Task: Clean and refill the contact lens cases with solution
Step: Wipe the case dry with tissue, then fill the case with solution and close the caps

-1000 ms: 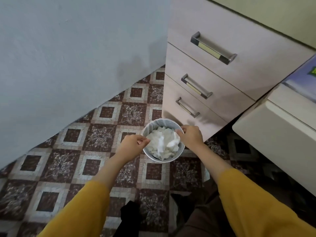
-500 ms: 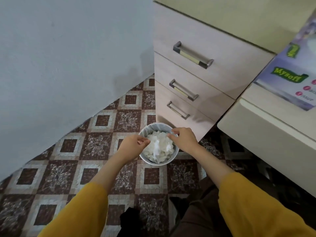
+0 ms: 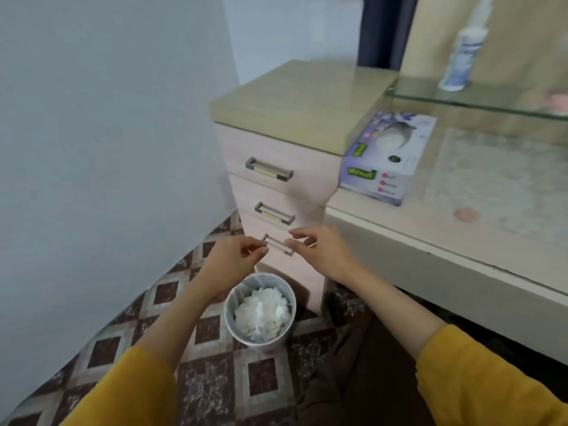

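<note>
My left hand [image 3: 233, 259] and my right hand [image 3: 322, 252] hover side by side above a small grey waste bin [image 3: 232, 299] full of crumpled white tissues [image 3: 261, 315]. The left fingers are curled with the thumb against the fingertips, and nothing shows between them. The right fingers are relaxed and empty. Both hands hang in front of the lowest drawer handle. A white solution bottle [image 3: 462, 53] stands on the glass shelf [image 3: 491, 99] at the upper right. On the desk lies a small pink round thing [image 3: 465, 215], blurred.
A drawer unit [image 3: 276, 186] with three handles stands behind the bin, against a pale wall on the left. A purple tissue box [image 3: 384, 161] sits on the desk [image 3: 430, 241] to the right. The floor is patterned tile. A pink object [image 3: 558, 101] shows at the shelf's right edge.
Both hands have lifted away from the bin's tissues and now hold nothing visible. The view has tilted up, bringing the desk top, tissue box and bottle into sight.
</note>
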A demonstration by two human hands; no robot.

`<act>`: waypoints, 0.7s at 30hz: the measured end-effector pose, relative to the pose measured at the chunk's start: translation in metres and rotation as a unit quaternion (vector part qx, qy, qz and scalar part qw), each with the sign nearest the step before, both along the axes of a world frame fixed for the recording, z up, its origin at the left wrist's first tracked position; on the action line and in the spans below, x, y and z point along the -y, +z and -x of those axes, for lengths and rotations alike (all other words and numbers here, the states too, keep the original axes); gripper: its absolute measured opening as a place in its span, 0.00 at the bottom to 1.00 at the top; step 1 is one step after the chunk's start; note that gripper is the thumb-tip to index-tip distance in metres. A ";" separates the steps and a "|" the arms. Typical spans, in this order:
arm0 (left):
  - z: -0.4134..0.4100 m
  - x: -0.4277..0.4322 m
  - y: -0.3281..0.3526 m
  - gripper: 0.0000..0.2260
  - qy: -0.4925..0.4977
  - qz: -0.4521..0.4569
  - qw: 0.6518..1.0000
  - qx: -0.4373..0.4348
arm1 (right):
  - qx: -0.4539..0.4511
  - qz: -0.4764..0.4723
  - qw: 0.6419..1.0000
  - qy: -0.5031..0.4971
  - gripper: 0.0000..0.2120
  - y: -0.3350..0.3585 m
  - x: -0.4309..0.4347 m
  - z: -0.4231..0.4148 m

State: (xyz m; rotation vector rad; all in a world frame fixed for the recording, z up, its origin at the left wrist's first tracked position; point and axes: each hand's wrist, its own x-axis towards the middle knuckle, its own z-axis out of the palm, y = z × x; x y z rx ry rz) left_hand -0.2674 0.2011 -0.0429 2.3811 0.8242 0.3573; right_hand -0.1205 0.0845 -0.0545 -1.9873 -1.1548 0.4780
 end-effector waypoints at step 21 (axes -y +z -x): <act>-0.206 0.143 0.038 0.12 -0.250 -0.016 0.966 0.065 | 0.142 0.027 0.950 -0.278 0.15 0.082 0.233 -0.127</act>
